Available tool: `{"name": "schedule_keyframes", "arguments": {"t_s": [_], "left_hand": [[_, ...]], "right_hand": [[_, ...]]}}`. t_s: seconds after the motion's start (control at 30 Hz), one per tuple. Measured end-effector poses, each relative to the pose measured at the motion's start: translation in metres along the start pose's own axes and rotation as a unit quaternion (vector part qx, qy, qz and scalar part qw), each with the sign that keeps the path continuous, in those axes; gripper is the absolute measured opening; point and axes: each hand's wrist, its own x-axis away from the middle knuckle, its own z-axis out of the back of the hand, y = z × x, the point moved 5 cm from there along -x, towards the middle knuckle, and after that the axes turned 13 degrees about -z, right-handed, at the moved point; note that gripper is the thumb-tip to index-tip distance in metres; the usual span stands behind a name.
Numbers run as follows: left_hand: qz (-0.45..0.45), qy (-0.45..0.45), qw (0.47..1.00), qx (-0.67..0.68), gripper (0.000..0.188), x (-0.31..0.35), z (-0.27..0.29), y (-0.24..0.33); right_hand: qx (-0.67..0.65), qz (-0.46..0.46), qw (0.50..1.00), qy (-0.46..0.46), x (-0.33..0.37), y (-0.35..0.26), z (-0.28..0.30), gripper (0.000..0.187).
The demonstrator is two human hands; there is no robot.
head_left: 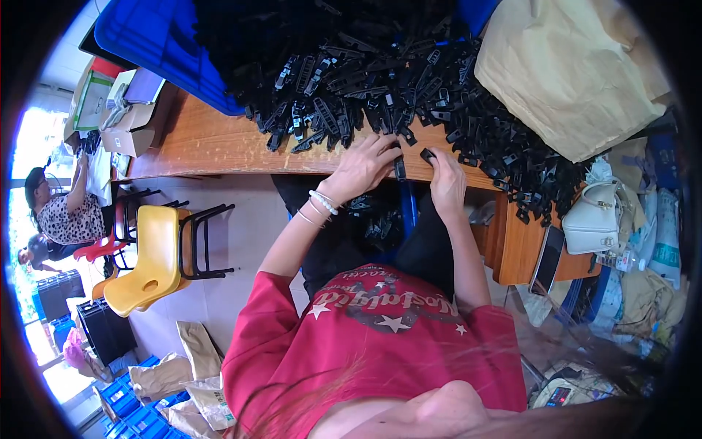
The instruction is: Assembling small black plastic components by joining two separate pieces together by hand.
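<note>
My left hand [363, 167], with bracelets at the wrist, is at the table's front edge. Its fingers are closed on a narrow black plastic part [399, 170] that points down toward my lap. Just to the right, my right hand [448, 181] pinches a small black plastic piece [427, 155] between thumb and finger. The two held pieces are apart. Beyond my hands spreads a large heap of black plastic parts [329, 110], many of them long and slotted.
A blue bin [157, 47] lies behind the heap at the left. On the right are a brown paper bag [570, 80], a white handbag [594, 218] and a phone [547, 260]. A yellow chair [155, 252] stands left of me; another person [69, 212] sits farther left.
</note>
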Motion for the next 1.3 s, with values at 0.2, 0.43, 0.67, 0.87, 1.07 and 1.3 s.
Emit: {"name": "schedule_keyframes", "arguments": {"t_s": [0.2,0.43,0.67,0.87,1.07,1.3], "left_hand": [[-0.011,-0.007,1.000,0.002,0.027,-0.004,-0.012,0.003],[0.034,0.106,0.994,0.008,0.023,0.005,-0.019,0.004],[0.041,0.166,0.984,0.051,0.022,0.012,-0.018,0.000],[0.066,0.169,0.981,0.066,0.023,0.014,-0.023,0.000],[0.073,0.157,0.977,0.123,0.018,0.019,-0.007,-0.007],[0.062,0.027,0.976,-0.205,0.026,-0.013,-0.001,-0.029]], "right_hand": [[-0.062,-0.020,0.997,-0.031,0.006,0.004,0.006,0.026],[-0.165,-0.079,0.982,-0.043,0.030,-0.006,0.011,0.021],[-0.151,-0.093,0.984,-0.015,0.028,-0.006,0.006,0.020],[-0.098,-0.036,0.994,0.001,0.015,-0.021,-0.007,0.023],[-0.173,-0.056,0.978,-0.099,0.013,-0.009,-0.007,0.013],[-0.064,-0.019,0.998,-0.010,-0.026,-0.035,-0.028,0.028]]}}
